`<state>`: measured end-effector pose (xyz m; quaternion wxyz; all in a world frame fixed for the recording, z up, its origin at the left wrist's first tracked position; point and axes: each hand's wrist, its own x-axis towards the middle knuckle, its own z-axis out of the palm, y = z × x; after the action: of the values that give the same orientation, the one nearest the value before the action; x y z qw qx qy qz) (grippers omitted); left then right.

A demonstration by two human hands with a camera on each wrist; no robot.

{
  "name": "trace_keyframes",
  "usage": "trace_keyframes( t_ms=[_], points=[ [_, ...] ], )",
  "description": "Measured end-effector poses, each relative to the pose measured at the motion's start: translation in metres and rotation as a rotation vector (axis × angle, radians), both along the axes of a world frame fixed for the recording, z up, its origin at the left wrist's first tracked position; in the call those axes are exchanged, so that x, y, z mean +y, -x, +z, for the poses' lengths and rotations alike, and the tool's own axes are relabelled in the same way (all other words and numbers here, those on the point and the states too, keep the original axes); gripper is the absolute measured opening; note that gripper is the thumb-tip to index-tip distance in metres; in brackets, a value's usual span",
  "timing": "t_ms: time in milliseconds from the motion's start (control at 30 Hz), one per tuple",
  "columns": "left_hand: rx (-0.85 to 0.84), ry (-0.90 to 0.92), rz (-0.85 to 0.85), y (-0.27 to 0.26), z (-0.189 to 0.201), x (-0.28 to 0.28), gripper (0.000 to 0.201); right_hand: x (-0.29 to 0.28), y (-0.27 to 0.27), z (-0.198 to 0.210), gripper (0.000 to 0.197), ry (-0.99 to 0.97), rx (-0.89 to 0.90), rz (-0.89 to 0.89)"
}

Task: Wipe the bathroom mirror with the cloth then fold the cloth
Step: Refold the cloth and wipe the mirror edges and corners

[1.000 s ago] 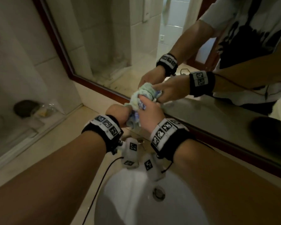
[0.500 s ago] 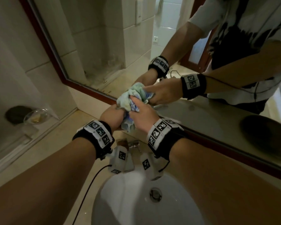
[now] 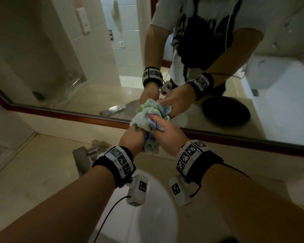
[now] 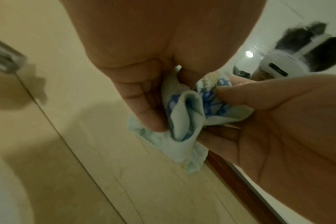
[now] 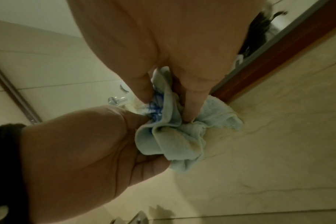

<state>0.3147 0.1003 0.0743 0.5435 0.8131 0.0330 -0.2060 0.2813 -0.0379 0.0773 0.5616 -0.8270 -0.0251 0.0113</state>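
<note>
A crumpled pale green and blue cloth (image 3: 144, 118) is bunched between both hands at the lower edge of the mirror (image 3: 95, 58), touching the glass just above the red-brown frame (image 3: 68, 114). My left hand (image 3: 136, 137) grips the cloth's lower part from the left, fingers curled round it (image 4: 184, 121). My right hand (image 3: 158, 127) pinches the cloth from the right, its index finger lying over the top folds. In the right wrist view the right hand's (image 5: 169, 104) fingers dig into the cloth (image 5: 173, 139) while the left hand (image 5: 77, 144) clasps it from below.
A white sink basin (image 3: 147, 216) lies under my wrists, with a metal faucet (image 3: 84, 155) to the left of them. The beige counter (image 3: 33, 169) runs along the mirror. A dark round object (image 3: 225, 111) shows in the mirror's reflection at the right.
Both hands, still holding the bunched cloth, have shifted right along the mirror's lower edge; the faucet now sits left of the left wrist. The head view has swung to face the mirror more squarely.
</note>
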Motion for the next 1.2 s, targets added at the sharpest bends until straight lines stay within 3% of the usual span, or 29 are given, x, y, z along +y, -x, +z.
trace_keyframes(
  t_ms=[100,233,333,400,533,800,900,967,1067,1200],
  points=[
    [-0.012,0.128,0.005,0.024,-0.005,-0.046,0.031,-0.043,0.028,0.001,0.054,0.076,-0.011,-0.08],
    [-0.031,0.104,-0.15,0.054,-0.008,-0.097,0.045,-0.099,0.067,0.004,0.048,0.243,0.022,-0.2],
    [0.056,0.093,-0.268,0.081,0.0,-0.134,0.028,-0.141,0.106,0.008,0.051,0.257,0.077,-0.358],
    [0.012,0.025,-0.365,0.094,0.007,-0.146,0.024,-0.165,0.13,0.011,0.049,0.247,0.144,-0.44],
    [-0.107,-0.109,-0.503,0.106,0.027,-0.132,0.032,-0.184,0.171,0.029,0.04,0.132,0.304,-0.517],
    [-0.25,-0.324,-0.464,0.097,0.081,-0.085,0.046,-0.167,0.191,0.093,0.023,0.007,0.285,-0.425],
    [-0.222,-0.336,-0.446,0.094,0.093,-0.071,0.052,-0.16,0.189,0.113,0.043,-0.16,0.283,-0.36],
    [-0.146,-0.248,-0.388,0.095,0.097,-0.065,0.053,-0.155,0.186,0.123,0.055,-0.082,0.286,-0.308],
    [0.068,0.08,-0.255,0.098,0.097,-0.058,0.044,-0.144,0.177,0.133,0.076,0.202,0.245,-0.304],
    [0.193,0.317,-0.288,0.108,0.097,-0.044,0.046,-0.138,0.16,0.133,0.085,0.191,0.168,-0.347]
  ],
)
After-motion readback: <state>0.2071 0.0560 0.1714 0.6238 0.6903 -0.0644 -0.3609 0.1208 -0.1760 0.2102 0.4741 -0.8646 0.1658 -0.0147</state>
